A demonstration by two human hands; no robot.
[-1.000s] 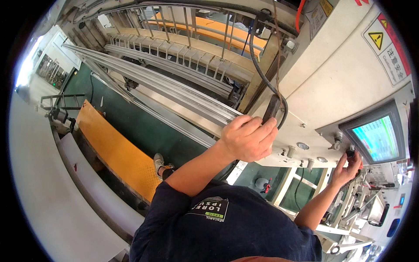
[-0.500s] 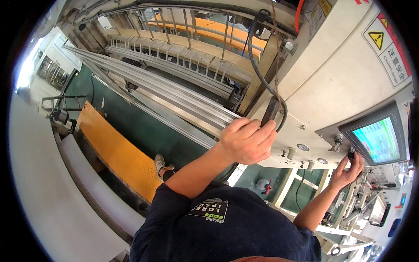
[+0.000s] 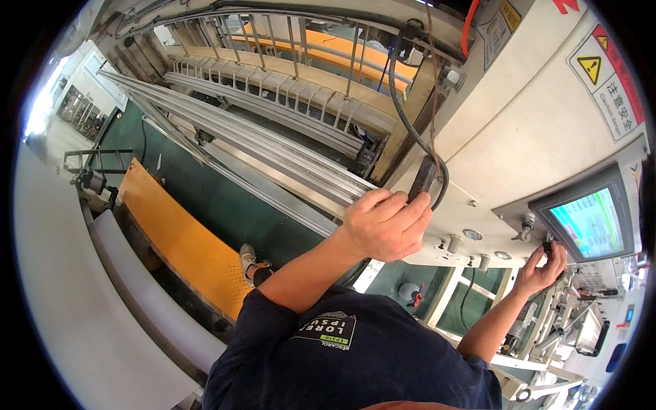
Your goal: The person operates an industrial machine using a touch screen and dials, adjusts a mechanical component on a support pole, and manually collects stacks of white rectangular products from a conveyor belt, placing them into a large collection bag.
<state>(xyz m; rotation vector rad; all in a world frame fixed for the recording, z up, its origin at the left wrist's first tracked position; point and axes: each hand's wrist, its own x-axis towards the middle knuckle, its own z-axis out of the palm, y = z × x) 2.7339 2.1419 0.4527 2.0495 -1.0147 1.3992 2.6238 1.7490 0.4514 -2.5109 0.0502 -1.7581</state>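
My left hand (image 3: 386,225) is closed around the lower end of a dark bar-shaped handle (image 3: 424,176), at the corner of a cream machine. A black cable (image 3: 444,188) loops down beside that handle. Part of the handle is hidden under my fingers. Farther right, my right hand (image 3: 540,272) pinches a small black knob (image 3: 547,247) just below the lit touch screen (image 3: 586,220). A metal key-like switch (image 3: 525,229) sticks out to the left of the screen.
Long aluminium rails (image 3: 253,140) run from the machine toward the far left. An orange sheet (image 3: 181,236) slopes at the left beside a white roller-like surface (image 3: 147,280). Round gauges (image 3: 472,234) line the panel's lower edge. A cream frame (image 3: 447,294) stands below.
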